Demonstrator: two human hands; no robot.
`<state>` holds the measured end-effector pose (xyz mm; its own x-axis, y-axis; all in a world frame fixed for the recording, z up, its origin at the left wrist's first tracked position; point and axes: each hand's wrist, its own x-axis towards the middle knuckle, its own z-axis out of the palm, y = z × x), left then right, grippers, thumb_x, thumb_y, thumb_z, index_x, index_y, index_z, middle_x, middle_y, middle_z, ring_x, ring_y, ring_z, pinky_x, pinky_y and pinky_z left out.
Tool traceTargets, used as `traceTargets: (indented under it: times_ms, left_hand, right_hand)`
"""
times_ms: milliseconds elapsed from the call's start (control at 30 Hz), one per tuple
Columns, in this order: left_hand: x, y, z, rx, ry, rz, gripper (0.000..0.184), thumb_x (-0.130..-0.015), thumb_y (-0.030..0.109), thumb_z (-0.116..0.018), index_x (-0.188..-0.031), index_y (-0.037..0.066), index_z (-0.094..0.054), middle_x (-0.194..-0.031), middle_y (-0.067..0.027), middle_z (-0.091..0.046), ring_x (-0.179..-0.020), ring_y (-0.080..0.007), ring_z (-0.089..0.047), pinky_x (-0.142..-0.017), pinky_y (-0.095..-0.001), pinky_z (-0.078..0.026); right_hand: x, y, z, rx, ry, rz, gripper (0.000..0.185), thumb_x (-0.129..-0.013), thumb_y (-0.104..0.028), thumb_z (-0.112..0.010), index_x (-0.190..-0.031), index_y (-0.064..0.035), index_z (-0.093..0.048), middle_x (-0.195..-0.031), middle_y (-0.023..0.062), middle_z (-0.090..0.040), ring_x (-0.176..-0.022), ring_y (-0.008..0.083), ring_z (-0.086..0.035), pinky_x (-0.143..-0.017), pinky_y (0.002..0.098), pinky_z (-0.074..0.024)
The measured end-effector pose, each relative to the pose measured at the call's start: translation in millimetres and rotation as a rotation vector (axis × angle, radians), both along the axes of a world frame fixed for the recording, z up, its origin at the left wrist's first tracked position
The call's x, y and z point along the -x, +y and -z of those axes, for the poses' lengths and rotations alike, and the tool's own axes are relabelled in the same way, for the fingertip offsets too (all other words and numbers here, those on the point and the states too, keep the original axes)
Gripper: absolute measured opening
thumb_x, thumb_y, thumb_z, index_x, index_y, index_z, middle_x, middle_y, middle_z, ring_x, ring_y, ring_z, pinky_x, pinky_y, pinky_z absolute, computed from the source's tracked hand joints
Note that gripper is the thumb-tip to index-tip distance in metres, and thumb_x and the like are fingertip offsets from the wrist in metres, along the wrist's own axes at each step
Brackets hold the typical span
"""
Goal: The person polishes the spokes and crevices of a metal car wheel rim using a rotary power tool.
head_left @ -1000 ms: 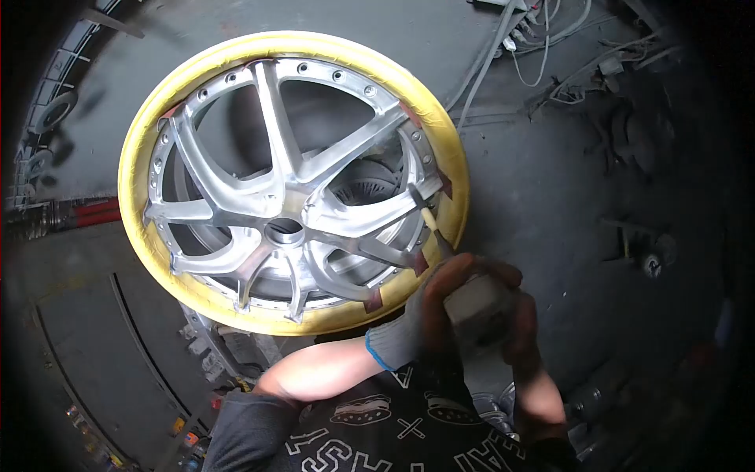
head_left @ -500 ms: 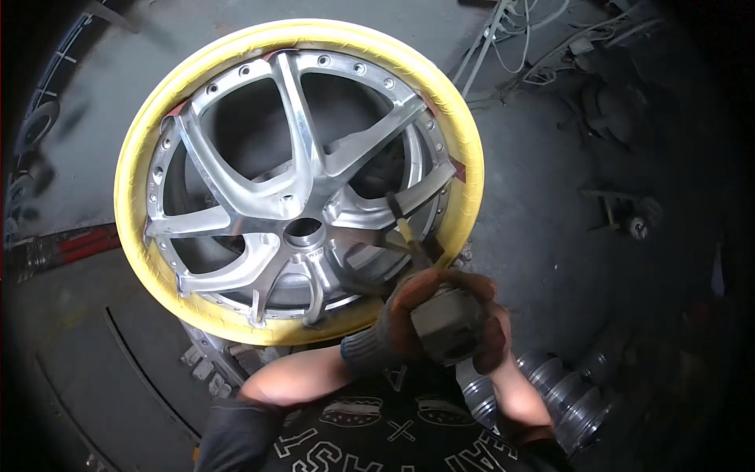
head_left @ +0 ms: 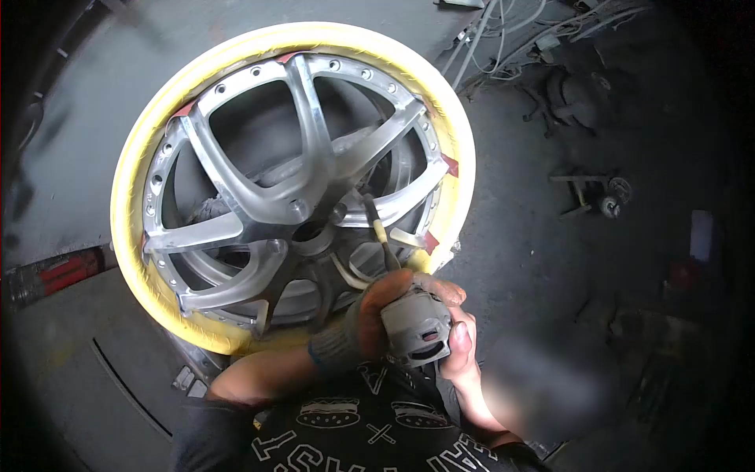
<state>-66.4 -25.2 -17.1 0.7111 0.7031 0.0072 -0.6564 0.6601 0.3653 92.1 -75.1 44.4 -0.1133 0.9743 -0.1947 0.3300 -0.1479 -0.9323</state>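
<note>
My left hand [head_left: 366, 318], in a grey glove with an orange palm, wraps round the grey body of a die grinder [head_left: 417, 326]. On the other side, my right hand [head_left: 462, 337] grips the same body, its thumb lying along the casing. From the grinder a thin shaft with a yellowish section [head_left: 381, 230] reaches into a large silver alloy wheel [head_left: 311, 157]. Its dark tip is at a right-hand spoke near the hub; whether it touches I cannot tell. Yellow wrapping [head_left: 134, 189] covers the wheel's outer rim, with small red patches at spoke ends.
Pale cables [head_left: 503, 39] hang at the upper right. A small metal fixture [head_left: 594, 193] sits on the dark floor to the right. A red-and-black cylindrical part [head_left: 67, 271] lies left of the wheel. A dark blurred shape [head_left: 558, 377] fills the lower right.
Both hands and the grinder have shifted left, and the tip is closer to the hub. The view has moved slightly. A dark blur now covers the metal rims at lower right.
</note>
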Motion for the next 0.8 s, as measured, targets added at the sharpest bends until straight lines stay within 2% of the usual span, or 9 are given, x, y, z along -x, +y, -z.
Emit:
traceTargets:
  times_ms: [133, 233, 300, 467, 533, 600, 633, 700, 800]
  left_hand:
    - [-25, 19, -7, -0.207, 0.091, -0.039, 0.069, -0.105, 0.049, -0.025, -0.122, -0.008, -0.061, -0.133, -0.0250, -0.059, -0.127, -0.0306, -0.056, -0.110, -0.0407, -0.042]
    - [-50, 27, -15, -0.161, 0.195, -0.095, 0.069, -0.106, 0.049, -0.025, -0.118, -0.008, -0.062, -0.130, -0.0250, -0.061, -0.126, -0.0307, -0.057, -0.109, -0.0414, -0.043]
    - [-74, 37, -11, -0.172, 0.083, -0.213, 0.069, -0.106, 0.049, -0.025, -0.118, -0.008, -0.062, -0.125, -0.0245, -0.064, -0.123, -0.0297, -0.059, -0.109, -0.0401, -0.044]
    - [-113, 61, -33, 0.142, 0.064, -0.231, 0.071, -0.104, 0.051, -0.028, -0.113, -0.008, -0.066, -0.115, -0.0219, -0.070, -0.101, -0.0272, -0.070, -0.094, -0.0373, -0.054]
    - [-122, 70, -36, 0.154, 0.041, -0.254, 0.071, -0.105, 0.053, -0.028, -0.114, -0.006, -0.066, -0.107, -0.0180, -0.071, -0.096, -0.0236, -0.070, -0.090, -0.0345, -0.055]
    - [-134, 74, -35, 0.125, 0.031, -0.320, 0.074, -0.106, 0.056, -0.025, -0.114, -0.005, -0.065, -0.099, -0.0144, -0.072, -0.091, -0.0198, -0.070, -0.086, -0.0316, -0.055]
    - [-135, 74, -34, 0.126, 0.051, -0.315, 0.074, -0.106, 0.056, -0.025, -0.114, -0.005, -0.065, -0.099, -0.0144, -0.072, -0.091, -0.0198, -0.070, -0.086, -0.0316, -0.055]
    - [-137, 75, -38, 0.195, 0.192, -0.343, 0.072, -0.100, 0.053, -0.034, -0.111, -0.009, -0.068, -0.111, -0.0235, -0.070, -0.098, -0.0281, -0.070, -0.089, -0.0367, -0.055]
    - [-139, 68, -32, 0.148, 0.175, -0.365, 0.076, -0.098, 0.057, -0.035, -0.117, -0.009, -0.065, -0.116, -0.0236, -0.068, -0.101, -0.0283, -0.068, -0.092, -0.0369, -0.053]
  right_hand:
    - [-20, 9, -10, 0.009, -0.003, 0.069, 0.086, -0.097, -0.062, -0.028, -0.135, 0.0116, -0.053, -0.114, 0.0258, -0.070, -0.107, 0.0344, -0.070, -0.096, 0.0380, -0.0516]
    - [-44, 28, -20, 0.006, -0.062, 0.080, 0.087, -0.097, -0.062, -0.029, -0.133, 0.0130, -0.053, -0.114, 0.0259, -0.070, -0.106, 0.0332, -0.070, -0.096, 0.0378, -0.0514]
    - [-68, 40, -19, 0.010, -0.071, 0.084, 0.088, -0.097, -0.062, -0.029, -0.129, 0.0158, -0.054, -0.114, 0.0265, -0.069, -0.107, 0.0323, -0.069, -0.095, 0.0378, -0.0511]
    - [-115, 74, -15, 0.181, 0.097, 0.128, 0.085, -0.098, -0.061, -0.032, -0.121, 0.0153, -0.059, -0.112, 0.0221, -0.070, -0.108, 0.0275, -0.067, -0.095, 0.0369, -0.0504]
    - [-130, 84, -10, 0.242, 0.204, 0.104, 0.082, -0.100, -0.060, -0.032, -0.129, 0.0125, -0.056, -0.117, 0.0202, -0.068, -0.110, 0.0269, -0.065, -0.096, 0.0375, -0.0497]
    - [-137, 97, -14, 0.236, 0.138, 0.026, 0.077, -0.101, -0.056, -0.030, -0.133, 0.0097, -0.055, -0.123, 0.0217, -0.066, -0.117, 0.0285, -0.062, -0.101, 0.0377, -0.0469]
    - [-145, 99, -13, 0.296, 0.148, 0.001, 0.074, -0.101, -0.053, -0.030, -0.134, 0.0088, -0.055, -0.125, 0.0228, -0.065, -0.120, 0.0292, -0.061, -0.103, 0.0376, -0.0456]
    - [-141, 112, -21, 0.246, 0.130, -0.081, 0.071, -0.100, -0.049, -0.031, -0.134, 0.0086, -0.055, -0.127, 0.0235, -0.063, -0.121, 0.0303, -0.060, -0.104, 0.0379, -0.0447]
    - [-142, 112, -18, 0.189, 0.131, -0.179, 0.063, -0.099, -0.040, -0.034, -0.134, 0.0082, -0.055, -0.129, 0.0241, -0.062, -0.124, 0.0318, -0.058, -0.105, 0.0386, -0.0435]
